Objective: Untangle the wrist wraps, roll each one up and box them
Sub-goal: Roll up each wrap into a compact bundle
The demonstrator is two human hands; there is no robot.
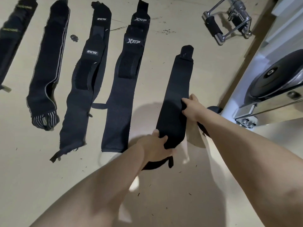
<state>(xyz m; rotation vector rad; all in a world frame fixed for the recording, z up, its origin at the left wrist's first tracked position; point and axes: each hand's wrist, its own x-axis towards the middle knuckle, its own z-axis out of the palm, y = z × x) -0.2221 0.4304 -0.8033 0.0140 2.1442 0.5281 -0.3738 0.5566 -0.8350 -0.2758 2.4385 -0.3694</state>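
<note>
Left hand (154, 145): fingers curled over the near end of a plain black wrist wrap (175, 95), thumb on top, pinching the fabric. Right hand (191, 107): fingers clamped on the right edge of the same wrap, about halfway along its length. The wrap lies stretched flat on the pale floor (164, 194), running away from the person, its narrow tab end farthest off. A dark strap tail hangs out below the left hand.

To the left, laid out side by side and roughly parallel, none touching the held one:
- XTEP wrap (121, 104), white logo showing twice near the far end, apparently two pieces stacked.
- Next left, a wrap with small white label patches (78, 99), also doubled, a thin loop trailing from its near end.
- Then a black wrap with grey edging (47, 71), striped lining visible at the near end.
- At the far left edge, a wrap with yellow-green lettering (11, 35), partly cut off by the frame.

Small dark scrap (74, 38) on the floor between the second and third of these. Chrome cable handle (229, 22) with black grips at upper right. White machine frame (265, 82) with a black disc along the right side.
</note>
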